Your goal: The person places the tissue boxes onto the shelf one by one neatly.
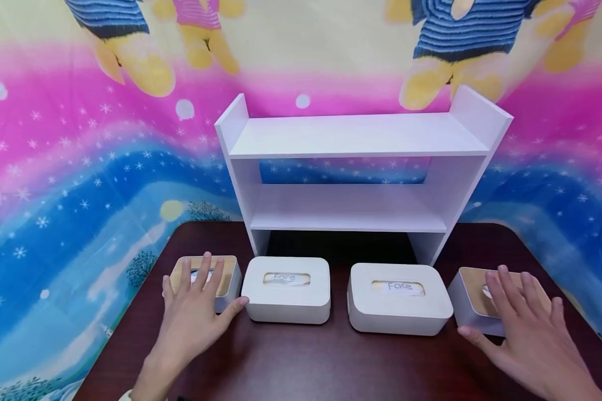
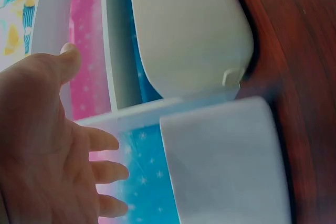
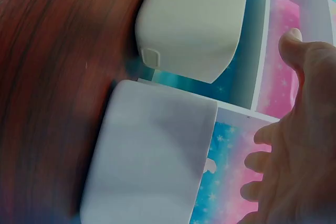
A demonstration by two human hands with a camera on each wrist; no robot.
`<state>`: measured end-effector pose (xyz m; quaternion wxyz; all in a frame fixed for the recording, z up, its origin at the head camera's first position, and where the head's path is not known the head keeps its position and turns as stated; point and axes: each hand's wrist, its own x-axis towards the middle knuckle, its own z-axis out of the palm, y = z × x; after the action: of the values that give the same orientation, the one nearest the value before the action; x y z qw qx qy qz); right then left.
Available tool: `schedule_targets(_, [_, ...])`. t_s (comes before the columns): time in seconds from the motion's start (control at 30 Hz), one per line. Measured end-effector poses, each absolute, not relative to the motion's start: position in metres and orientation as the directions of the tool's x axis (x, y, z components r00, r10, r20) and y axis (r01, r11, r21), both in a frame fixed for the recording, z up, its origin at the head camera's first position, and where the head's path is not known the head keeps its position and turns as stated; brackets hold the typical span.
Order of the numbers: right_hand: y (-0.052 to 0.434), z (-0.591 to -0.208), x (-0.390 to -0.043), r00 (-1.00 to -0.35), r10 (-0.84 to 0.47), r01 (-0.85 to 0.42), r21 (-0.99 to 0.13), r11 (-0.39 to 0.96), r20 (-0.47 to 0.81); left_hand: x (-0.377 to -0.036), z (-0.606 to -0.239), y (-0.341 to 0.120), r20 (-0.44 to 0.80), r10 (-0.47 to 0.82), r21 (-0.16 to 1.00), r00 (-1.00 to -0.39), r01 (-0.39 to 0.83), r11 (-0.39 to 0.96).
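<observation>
Four-in-a-row is how the tissue boxes stand. My left hand, fingers straight and spread, is held over the wood-topped tissue box at the far left. In the left wrist view, a gap shows between its fingers and that box's pale side. Likewise spread, my right hand is over the wood-topped tissue box at the far right, apart from it in the right wrist view. Between them sit two white tissue boxes, one left and one right, each with "Face" lettering in its slot.
A white two-tier shelf stands behind the boxes on the dark reddish-brown table. Its boards carry nothing that I can see. A colourful printed cloth hangs behind the table and along its sides.
</observation>
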<state>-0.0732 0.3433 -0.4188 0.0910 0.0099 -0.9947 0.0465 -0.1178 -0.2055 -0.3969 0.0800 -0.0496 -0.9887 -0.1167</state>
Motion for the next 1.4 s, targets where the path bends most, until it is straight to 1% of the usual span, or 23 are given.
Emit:
schedule_targets(0.17, [0.338,-0.418,-0.074,-0.986,-0.013,-0.031,-0.106,0.994,0.168,-0.120,-0.401,-0.187,0.199,0.117,0.238,-0.973,0.164,0.957])
schedule_targets(0.37, [0.331,-0.421,-0.071,-0.978,-0.080,-0.107,-0.136,0.985,0.192,-0.122,-0.405,-0.158,0.215,0.181,0.253,-0.960,0.234,0.939])
schedule_targets(0.5, [0.326,-0.423,-0.073,-0.978,-0.098,-0.128,-0.157,0.979,0.184,-0.122,-0.407,-0.138,0.213,0.231,0.255,-0.949,0.282,0.925])
schedule_targets(0.63, [0.322,-0.426,-0.073,-0.970,-0.126,-0.165,-0.185,0.969,0.206,-0.122,-0.407,-0.119,0.205,0.282,0.261,-0.937,0.330,0.907])
schedule_targets(0.9, [0.310,-0.428,-0.072,-0.964,-0.159,-0.211,-0.254,0.944,0.211,-0.118,-0.407,-0.087,0.197,0.356,0.331,-0.913,0.404,0.853])
schedule_targets(1.13, [0.296,-0.425,-0.072,-0.982,-0.141,-0.177,-0.355,0.918,0.126,-0.113,-0.405,-0.061,0.194,0.434,0.362,-0.880,0.475,0.802])
schedule_targets(1.4, [0.290,-0.422,-0.073,-0.991,-0.111,-0.130,-0.374,0.918,0.074,-0.109,-0.405,-0.032,0.233,0.476,0.423,-0.848,0.529,0.735])
